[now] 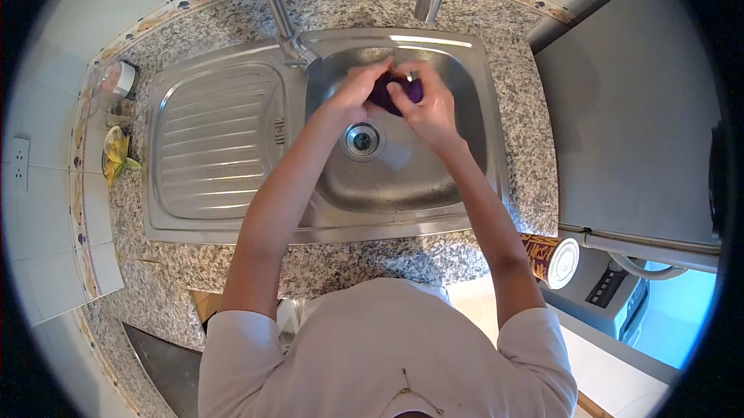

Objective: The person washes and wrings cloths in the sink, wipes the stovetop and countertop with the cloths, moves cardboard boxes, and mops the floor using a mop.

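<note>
A dark purple item [397,97], which looks soft, is held between both hands over the steel sink basin [387,185]. My left hand [358,92] closes on its left side, fingers toward the far wall of the basin. On the right side, my right hand [428,105] grips it with the thumb across its front. Something small and shiny shows near the right fingers; I cannot make out what it is. Below and left of the hands lies the round drain [362,139].
A curved faucet [284,22] rises behind the sink. The ribbed drainboard [217,139] is at the left, with a yellow-green flower-like item [116,156] and a jar [118,77] beyond. A labelled can [552,260] stands right, near a grey appliance [628,123].
</note>
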`<state>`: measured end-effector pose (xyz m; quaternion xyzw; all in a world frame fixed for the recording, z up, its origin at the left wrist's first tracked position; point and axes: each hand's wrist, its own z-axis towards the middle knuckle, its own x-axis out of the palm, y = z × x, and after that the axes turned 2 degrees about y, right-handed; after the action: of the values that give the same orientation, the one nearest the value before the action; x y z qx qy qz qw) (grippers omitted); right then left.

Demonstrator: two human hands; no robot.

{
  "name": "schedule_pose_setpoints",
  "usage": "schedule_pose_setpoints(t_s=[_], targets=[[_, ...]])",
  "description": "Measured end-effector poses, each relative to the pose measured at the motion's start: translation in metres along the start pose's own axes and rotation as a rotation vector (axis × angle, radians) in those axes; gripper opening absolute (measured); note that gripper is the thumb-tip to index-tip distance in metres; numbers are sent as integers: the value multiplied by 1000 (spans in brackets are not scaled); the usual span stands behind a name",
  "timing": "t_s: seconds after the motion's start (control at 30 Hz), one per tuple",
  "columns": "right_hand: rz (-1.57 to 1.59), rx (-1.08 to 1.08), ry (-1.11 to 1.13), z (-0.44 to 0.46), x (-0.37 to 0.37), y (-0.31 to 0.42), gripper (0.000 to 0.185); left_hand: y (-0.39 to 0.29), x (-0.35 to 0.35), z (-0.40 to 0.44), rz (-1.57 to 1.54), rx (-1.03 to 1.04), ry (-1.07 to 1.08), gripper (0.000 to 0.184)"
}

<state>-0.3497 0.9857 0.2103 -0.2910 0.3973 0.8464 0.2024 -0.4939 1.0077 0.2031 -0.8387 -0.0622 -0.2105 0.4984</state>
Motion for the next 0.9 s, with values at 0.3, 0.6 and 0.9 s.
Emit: schedule_pose_setpoints(t_s=[0.3, 0.6, 0.9], targets=[[1870, 1060, 252, -27, -26, -14, 59, 4, 47, -22, 1155, 1278, -112, 24], [354, 230, -501, 13, -5, 28, 14, 1, 58, -35, -402, 744, -355, 44], [-94, -443, 290, -27, 18, 48, 3, 105, -30, -18, -557, -165, 205, 18]])
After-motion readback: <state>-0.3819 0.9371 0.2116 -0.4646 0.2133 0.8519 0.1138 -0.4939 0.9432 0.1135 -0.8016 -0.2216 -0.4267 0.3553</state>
